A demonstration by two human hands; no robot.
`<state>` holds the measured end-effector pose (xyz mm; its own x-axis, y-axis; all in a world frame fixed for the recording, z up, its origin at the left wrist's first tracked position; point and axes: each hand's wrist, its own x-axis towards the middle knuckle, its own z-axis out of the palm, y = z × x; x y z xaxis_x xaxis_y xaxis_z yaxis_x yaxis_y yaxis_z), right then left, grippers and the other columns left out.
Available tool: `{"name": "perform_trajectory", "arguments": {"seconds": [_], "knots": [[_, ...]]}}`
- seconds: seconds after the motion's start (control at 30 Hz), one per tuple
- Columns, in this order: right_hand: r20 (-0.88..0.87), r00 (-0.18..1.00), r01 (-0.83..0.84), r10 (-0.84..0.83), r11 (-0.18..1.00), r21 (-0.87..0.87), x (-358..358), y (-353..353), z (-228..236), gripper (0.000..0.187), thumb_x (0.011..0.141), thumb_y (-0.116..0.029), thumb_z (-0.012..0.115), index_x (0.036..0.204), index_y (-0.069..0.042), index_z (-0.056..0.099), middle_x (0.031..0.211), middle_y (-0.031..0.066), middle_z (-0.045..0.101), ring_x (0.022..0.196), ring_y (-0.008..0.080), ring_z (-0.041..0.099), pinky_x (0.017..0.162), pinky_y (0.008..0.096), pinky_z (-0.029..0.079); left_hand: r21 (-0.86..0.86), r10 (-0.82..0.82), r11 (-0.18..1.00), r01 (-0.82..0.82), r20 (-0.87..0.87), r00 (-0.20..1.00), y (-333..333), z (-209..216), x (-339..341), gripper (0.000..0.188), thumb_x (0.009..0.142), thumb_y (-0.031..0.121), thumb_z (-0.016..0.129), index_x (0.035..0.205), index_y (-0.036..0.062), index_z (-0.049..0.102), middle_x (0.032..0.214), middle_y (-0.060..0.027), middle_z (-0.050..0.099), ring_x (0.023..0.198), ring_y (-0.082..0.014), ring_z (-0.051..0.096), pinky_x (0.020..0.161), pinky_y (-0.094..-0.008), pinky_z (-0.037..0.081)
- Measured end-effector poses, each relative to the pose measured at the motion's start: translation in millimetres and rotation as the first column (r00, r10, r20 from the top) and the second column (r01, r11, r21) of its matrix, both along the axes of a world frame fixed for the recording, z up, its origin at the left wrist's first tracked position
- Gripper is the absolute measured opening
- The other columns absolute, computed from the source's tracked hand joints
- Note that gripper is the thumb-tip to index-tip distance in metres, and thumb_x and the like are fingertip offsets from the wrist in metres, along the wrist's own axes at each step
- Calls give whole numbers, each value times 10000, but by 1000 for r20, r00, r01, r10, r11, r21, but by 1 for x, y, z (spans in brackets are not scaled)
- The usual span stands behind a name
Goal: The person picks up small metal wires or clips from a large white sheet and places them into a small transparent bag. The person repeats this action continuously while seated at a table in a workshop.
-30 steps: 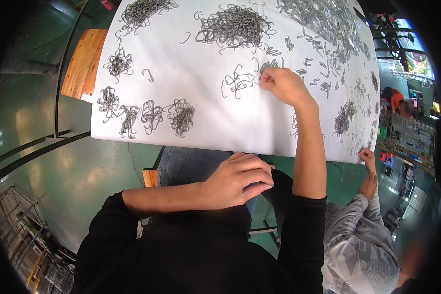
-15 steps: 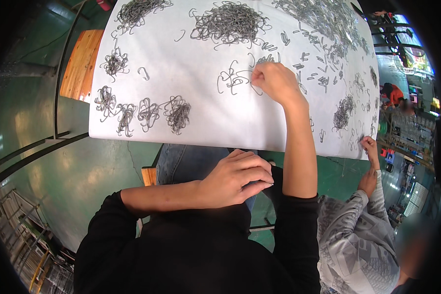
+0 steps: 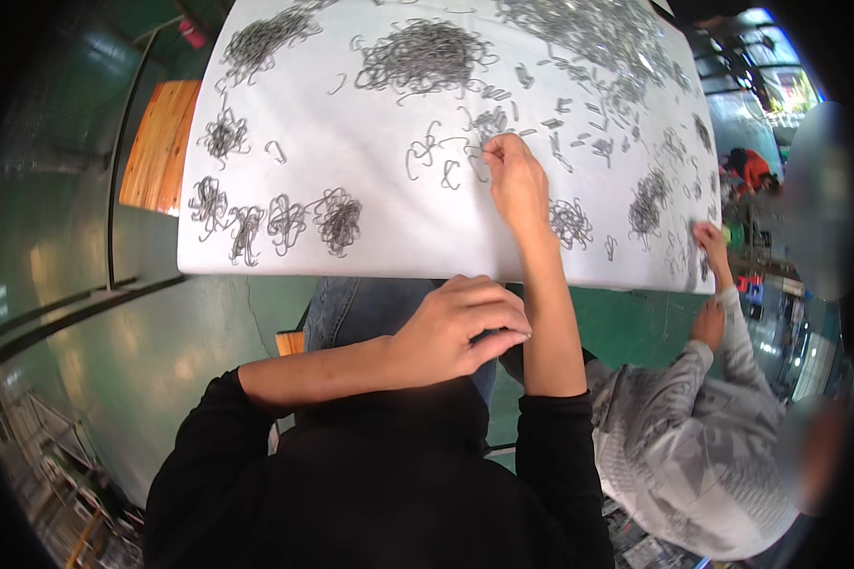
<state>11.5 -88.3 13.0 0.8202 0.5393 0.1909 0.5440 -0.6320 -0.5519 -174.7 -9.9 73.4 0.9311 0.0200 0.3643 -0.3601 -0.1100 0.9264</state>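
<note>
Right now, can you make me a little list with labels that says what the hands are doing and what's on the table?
Table: white table, seen from above
On it: many small grey wire hooks, some in tangled piles, some loose
Right hand: reaching out over the table, fingertips pinching at loose hooks
Left hand: curled loosely below the table edge, held near the body; nothing seen in it
Small bundles: a row near the front left edge
Nearby: another person in a grey patterned sleeve, a hand at the table's right side
Floor: green
</note>
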Motion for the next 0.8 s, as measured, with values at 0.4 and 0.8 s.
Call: {"name": "perform_trajectory", "arguments": {"seconds": [0.4, 0.8], "knots": [[-596, 774, 567, -214, 654, 501, -98, -97, 80, 92, 861, -79, 659, 910, -4, 637, 773, 49, 647, 634, 84, 563, 549, 206, 412, 5, -85, 996, 85, -45, 995, -20, 27, 16, 112, 799, -1, 695, 905, 34, 706, 846, -57, 700, 761, -135, 605, 673, -264, 451], [-625, 765, 632, -158, 371, 680, -179, -138, 159, 111, 849, -81, 710, 901, 1, 657, 747, 2, 639, 626, 29, 530, 533, 162, 375, 1, -261, 965, 264, -145, 954, -55, 49, 44, 154, 804, 12, 692, 957, 26, 699, 863, -71, 691, 742, -116, 614, 655, -253, 479]]}}
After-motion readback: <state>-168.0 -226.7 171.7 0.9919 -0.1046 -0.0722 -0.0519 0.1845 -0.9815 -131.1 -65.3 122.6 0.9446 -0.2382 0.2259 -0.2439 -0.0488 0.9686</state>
